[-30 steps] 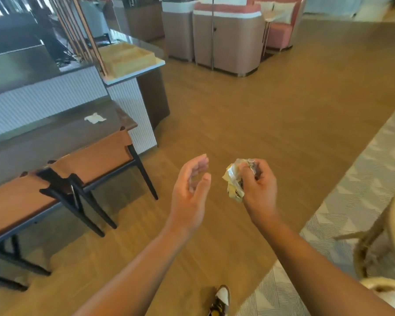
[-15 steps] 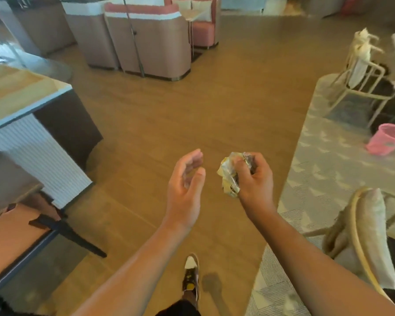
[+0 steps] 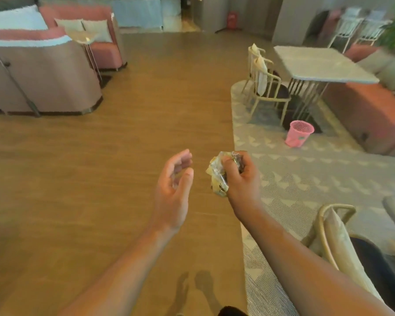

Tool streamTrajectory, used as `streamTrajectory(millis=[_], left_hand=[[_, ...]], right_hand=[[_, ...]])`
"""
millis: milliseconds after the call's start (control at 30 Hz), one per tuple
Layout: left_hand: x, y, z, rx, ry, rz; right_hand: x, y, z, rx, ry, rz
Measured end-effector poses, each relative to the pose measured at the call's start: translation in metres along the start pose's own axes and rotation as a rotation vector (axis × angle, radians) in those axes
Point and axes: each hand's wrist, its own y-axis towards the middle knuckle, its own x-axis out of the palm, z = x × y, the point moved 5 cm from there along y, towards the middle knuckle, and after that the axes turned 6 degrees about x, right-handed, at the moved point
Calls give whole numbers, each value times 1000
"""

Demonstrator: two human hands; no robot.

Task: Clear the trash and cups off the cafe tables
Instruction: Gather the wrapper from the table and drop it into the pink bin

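Gripped in the right hand point(image 3: 242, 179): a crumpled wrapper point(image 3: 217, 176), print unreadable; left hand point(image 3: 172, 188) relaxed, holding nothing.

No lettering can be read anywhere. The crumpled wrapper point(image 3: 217, 176) gripped in the right hand point(image 3: 242, 179) carries some dark print near its lower edge, but it is too blurred and creased to make out.

Both bare forearms reach forward. The left hand point(image 3: 172, 185) is held with palm turned inward, fingers loosely curved; the right hand point(image 3: 243, 179) clenches a crumpled wrapper point(image 3: 217, 179)
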Motion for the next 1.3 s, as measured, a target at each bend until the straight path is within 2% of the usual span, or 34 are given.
streamTrajectory(millis=[167,400,700,867,1300], left_hand=[[39,90,-48,20,-41,-130],[144,201,-131,8,-117,-282],[315,365,-207,4,-188,-342],[393,438,-246,-21,-196,-389],[606,640,-390,-32,-245,-554]], right_hand=[[-8,83,6,2,-5,127],[-54,220,35,17,-10,247],[-130,443,38,17,-2,304],[-170,537,39,-7,-34,350],[-257,809,73,-14,-92,553]])
